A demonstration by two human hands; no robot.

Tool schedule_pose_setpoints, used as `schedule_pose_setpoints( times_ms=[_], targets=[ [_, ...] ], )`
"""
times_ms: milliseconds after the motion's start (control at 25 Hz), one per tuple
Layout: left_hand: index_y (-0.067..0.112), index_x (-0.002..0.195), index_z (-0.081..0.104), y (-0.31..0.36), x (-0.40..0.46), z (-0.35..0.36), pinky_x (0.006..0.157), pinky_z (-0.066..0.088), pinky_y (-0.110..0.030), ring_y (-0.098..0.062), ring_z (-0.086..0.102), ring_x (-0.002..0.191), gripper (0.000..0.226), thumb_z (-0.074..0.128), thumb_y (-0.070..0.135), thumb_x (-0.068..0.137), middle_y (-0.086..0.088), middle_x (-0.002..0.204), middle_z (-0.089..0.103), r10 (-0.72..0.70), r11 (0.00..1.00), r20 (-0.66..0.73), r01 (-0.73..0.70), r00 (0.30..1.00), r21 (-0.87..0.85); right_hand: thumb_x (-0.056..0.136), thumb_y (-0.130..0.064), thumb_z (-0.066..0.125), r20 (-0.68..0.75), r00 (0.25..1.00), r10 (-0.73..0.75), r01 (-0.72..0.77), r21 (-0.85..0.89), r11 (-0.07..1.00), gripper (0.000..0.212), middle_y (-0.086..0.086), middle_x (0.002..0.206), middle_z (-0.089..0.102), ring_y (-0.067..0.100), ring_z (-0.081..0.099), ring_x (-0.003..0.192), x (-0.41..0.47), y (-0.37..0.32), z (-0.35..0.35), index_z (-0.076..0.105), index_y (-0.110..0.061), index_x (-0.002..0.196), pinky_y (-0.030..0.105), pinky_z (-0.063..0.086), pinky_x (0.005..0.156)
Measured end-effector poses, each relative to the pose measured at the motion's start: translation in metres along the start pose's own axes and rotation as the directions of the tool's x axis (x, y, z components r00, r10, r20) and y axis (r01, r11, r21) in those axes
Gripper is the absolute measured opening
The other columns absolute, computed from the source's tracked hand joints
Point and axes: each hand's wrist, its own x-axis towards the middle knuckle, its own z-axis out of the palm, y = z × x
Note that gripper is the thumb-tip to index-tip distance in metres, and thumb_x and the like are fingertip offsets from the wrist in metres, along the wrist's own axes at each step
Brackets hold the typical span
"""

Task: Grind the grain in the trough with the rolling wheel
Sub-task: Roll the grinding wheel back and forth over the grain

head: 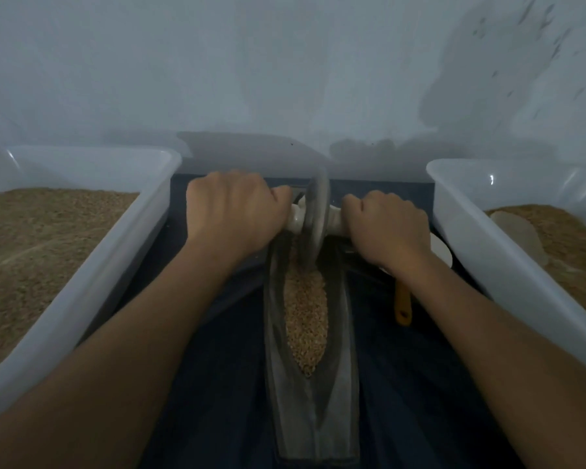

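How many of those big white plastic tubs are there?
2: one white plastic tub left of the dark grinding trough, one white plastic tub on its right. Both hold brown grain. Others may lie out of view.

Trough (pixel 313 394) lies centred on the cloth (pixel 224 367), running front to back, grain (pixel 306 319) inside. Rolling wheel (pixel 315 211) stands in its far end, left hand (pixel 232 211) and right hand (pixel 388 225) on the axle either side. Left tub (pixel 92 265) and right tub (pixel 494 265) flank it.
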Motion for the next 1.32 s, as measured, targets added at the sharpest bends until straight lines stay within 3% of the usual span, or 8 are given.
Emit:
schedule_pose_setpoints(
  times_ms=[240,440,600,720,960,1040,1160,1320],
  targets=[
    [0.022,0.093,0.043,-0.005,-0.061,0.008,0.064,0.038,-0.035,-0.027,0.054,0.074,0.027,0.018,0.031,0.099,-0.001,0.086,0.054,-0.001,0.994,-0.022,-0.001,1.0,-0.105,0.097,-0.037,0.027,-0.265,0.964,-0.028,0.032,0.011,0.999,0.049,-0.006,0.048,0.035,0.013,0.026,0.042,-0.049,-0.025,-0.025,0.038,-0.021,0.053,0.027,0.011,0.05],
    [0.026,0.084,0.037,0.001,-0.114,0.003,0.066,0.024,-0.039,-0.021,0.033,0.067,0.026,0.029,0.036,0.107,0.004,0.077,0.041,-0.082,0.974,-0.242,0.026,0.967,-0.226,0.099,-0.03,0.037,-0.381,0.914,-0.14,0.192,0.102,0.976,0.036,-0.005,0.058,0.036,0.018,0.034,0.05,-0.091,-0.018,-0.031,0.039,-0.019,0.065,0.035,0.03,0.048],
    [0.026,0.076,0.037,-0.003,-0.091,0.003,0.062,0.021,-0.036,-0.017,0.03,0.057,0.028,0.029,0.033,0.102,0.007,0.066,0.038,-0.101,0.967,-0.172,0.055,0.98,-0.25,0.098,-0.035,0.031,-0.336,0.933,-0.13,0.152,0.039,0.988,0.043,-0.004,0.053,0.039,0.021,0.037,0.045,-0.075,-0.018,-0.026,0.041,-0.019,0.06,0.031,0.031,0.046],
    [0.018,0.073,0.043,0.001,-0.06,0.01,0.058,0.026,-0.034,-0.023,0.044,0.053,0.028,0.033,0.024,0.099,0.0,0.062,0.044,0.013,1.0,-0.121,-0.017,0.993,-0.026,0.093,-0.041,0.018,-0.229,0.973,-0.043,0.05,0.023,0.998,0.053,-0.003,0.049,0.041,0.019,0.034,0.043,-0.035,-0.017,-0.021,0.042,-0.019,0.051,0.028,0.018,0.049],
    [0.016,0.093,0.041,-0.006,-0.017,0.021,0.059,0.031,-0.034,-0.027,0.038,0.068,0.014,0.032,0.021,0.102,-0.002,0.071,0.023,-0.016,0.998,0.021,0.015,1.0,0.059,0.088,-0.038,0.011,0.0,0.976,-0.216,0.214,-0.129,0.968,0.046,0.001,0.068,0.043,0.021,0.037,0.058,0.01,-0.009,-0.019,0.051,-0.017,0.082,0.032,0.022,0.051],
    [0.015,0.096,0.043,-0.007,-0.028,0.015,0.06,0.032,-0.035,-0.026,0.042,0.071,0.015,0.032,0.023,0.103,-0.001,0.075,0.033,-0.011,1.0,0.019,0.011,1.0,0.02,0.077,-0.045,-0.005,-0.028,0.991,-0.131,0.128,-0.085,0.988,0.061,0.0,0.066,0.043,0.021,0.035,0.057,0.0,-0.015,-0.025,0.049,-0.017,0.073,0.034,0.018,0.052],
    [0.02,0.094,0.04,-0.005,-0.066,0.009,0.063,0.034,-0.036,-0.025,0.048,0.075,0.023,0.027,0.035,0.105,0.002,0.084,0.043,0.024,0.999,-0.017,-0.025,1.0,-0.041,0.091,-0.044,0.012,-0.192,0.979,-0.066,0.062,-0.027,0.998,0.053,-0.004,0.054,0.04,0.016,0.033,0.047,-0.04,-0.022,-0.03,0.043,-0.02,0.056,0.031,0.013,0.05],
    [0.023,0.086,0.041,0.001,-0.111,-0.007,0.067,0.031,-0.041,-0.022,0.037,0.07,0.029,0.025,0.036,0.106,0.002,0.079,0.042,-0.088,0.975,-0.166,0.051,0.982,-0.214,0.102,-0.036,0.026,-0.28,0.951,-0.129,0.169,0.124,0.978,0.04,-0.007,0.06,0.039,0.016,0.038,0.052,-0.095,-0.014,-0.035,0.039,-0.022,0.067,0.036,0.031,0.051]
  ],
)
